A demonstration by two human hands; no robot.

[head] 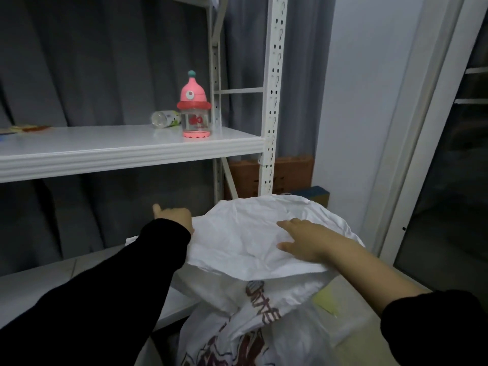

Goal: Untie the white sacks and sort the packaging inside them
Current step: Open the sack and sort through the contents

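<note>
Indoors, a person's right hand (303,241) lies open and flat on the crumpled top of a white sack (237,233), fingers straight and spread, pointing left across the fabric. The left hand (175,217), in a black sleeve (105,286), is at the sack's left edge; its thumb sticks up and its fingers curl down onto the fabric, apparently gripping it, though the fingertips are hidden.

The sack sits directly under and between the two hands, touching both. It bulges away beyond the right hand and falls toward the person below the wrists, where red print (264,307) shows, so its long axis appears to run from far to near. Neither knot nor tie is visible, so it cannot be told whether the mouth is open. The right hand has more of the sack beneath it, and the left holds only the rim. The next move probably depends on finding the tied end, most likely on the near, lower side.

Above and beyond the left hand, a white shelf (105,151) carries a pink bottle (195,107) standing upright, with a clear bottle (165,119) on its side just behind. Beyond the right hand, behind the shelf post, a brown box (290,173) stands near the wall.
</note>
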